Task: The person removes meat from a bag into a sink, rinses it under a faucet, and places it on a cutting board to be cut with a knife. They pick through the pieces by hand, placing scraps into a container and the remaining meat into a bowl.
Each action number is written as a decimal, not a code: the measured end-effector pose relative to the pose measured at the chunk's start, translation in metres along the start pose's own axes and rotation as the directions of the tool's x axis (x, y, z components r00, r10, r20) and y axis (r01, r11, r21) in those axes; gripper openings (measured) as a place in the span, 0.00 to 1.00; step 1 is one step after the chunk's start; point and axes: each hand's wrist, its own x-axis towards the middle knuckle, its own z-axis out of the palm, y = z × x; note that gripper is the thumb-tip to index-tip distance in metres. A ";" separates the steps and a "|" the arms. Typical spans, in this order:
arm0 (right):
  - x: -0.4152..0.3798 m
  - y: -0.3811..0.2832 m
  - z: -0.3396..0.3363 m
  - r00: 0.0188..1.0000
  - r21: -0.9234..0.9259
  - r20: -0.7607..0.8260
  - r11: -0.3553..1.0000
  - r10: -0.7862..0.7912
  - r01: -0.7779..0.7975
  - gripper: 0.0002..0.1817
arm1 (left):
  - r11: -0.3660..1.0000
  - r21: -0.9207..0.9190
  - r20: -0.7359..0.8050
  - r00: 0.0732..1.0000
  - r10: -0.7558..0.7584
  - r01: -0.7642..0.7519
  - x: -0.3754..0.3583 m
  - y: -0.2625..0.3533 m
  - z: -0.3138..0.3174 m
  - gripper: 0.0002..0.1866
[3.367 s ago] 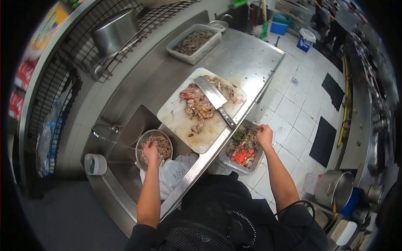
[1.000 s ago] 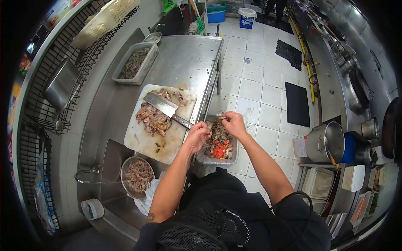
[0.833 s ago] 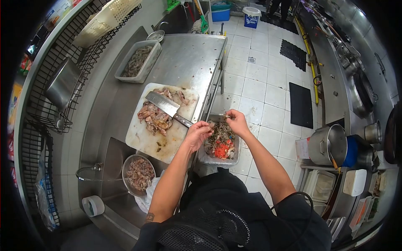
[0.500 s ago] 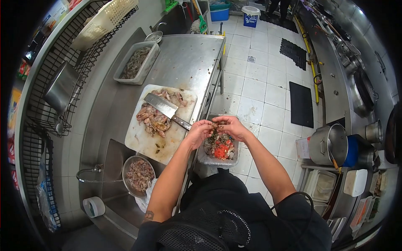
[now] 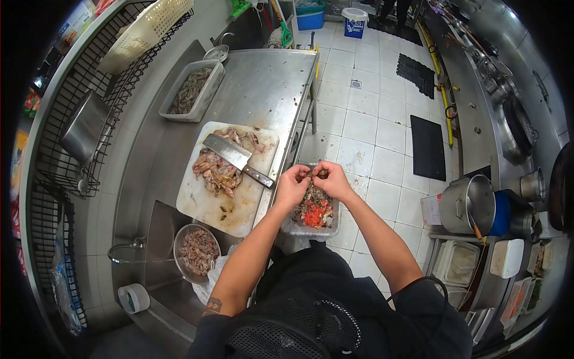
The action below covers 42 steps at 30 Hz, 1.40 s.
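Observation:
Both hands come together over a plastic-lined waste bin, which holds greyish scraps and bright red bits. My left hand is closed in a pinch, and my right hand pinches right beside it. A small brownish piece is between the fingertips, too small and covered to name. Left of my hands a white cutting board bears a heap of raw squid-like seafood. Across that heap lies a cleaver, its dark handle pointing toward my left hand.
On the steel counter stands a plastic tub of grey shrimp-like seafood. A metal bowl of chopped seafood sits in the sink by a running tap. A large pot is at right. A person stands far back.
My hands have drawn slightly closer together, with the fingers curled tighter around the small piece. The view has shifted a little; board, cleaver and bin stay put.

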 end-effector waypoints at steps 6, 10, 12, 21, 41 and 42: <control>0.002 0.015 0.008 0.991 -0.007 -0.087 0.994 -0.105 0.105 0.07 | 0.999 0.025 -0.056 0.998 0.043 -0.042 -0.005 0.002 0.001 0.12; 0.002 0.021 0.013 0.990 0.001 -0.118 0.997 -0.078 0.079 0.07 | 0.999 0.043 -0.087 0.996 0.002 0.002 -0.005 -0.005 0.004 0.11; 0.000 0.021 0.016 0.991 -0.016 -0.118 0.998 -0.064 0.063 0.07 | 0.999 0.018 -0.099 0.994 -0.036 0.038 -0.005 -0.008 0.007 0.10; 0.000 0.020 0.019 0.988 -0.177 -0.113 0.980 -0.107 0.086 0.07 | 0.861 -0.410 -0.160 0.906 -0.393 0.301 -0.011 -0.011 0.025 0.17; -0.006 0.020 0.018 0.966 -0.306 -0.206 0.948 -0.153 0.085 0.08 | 0.786 -0.583 -0.387 0.780 -0.492 0.207 0.009 -0.049 0.028 0.14; -0.007 0.021 0.016 0.966 -0.305 -0.206 0.948 -0.155 0.087 0.08 | 0.807 -0.552 -0.408 0.776 -0.481 0.210 0.009 -0.051 0.025 0.13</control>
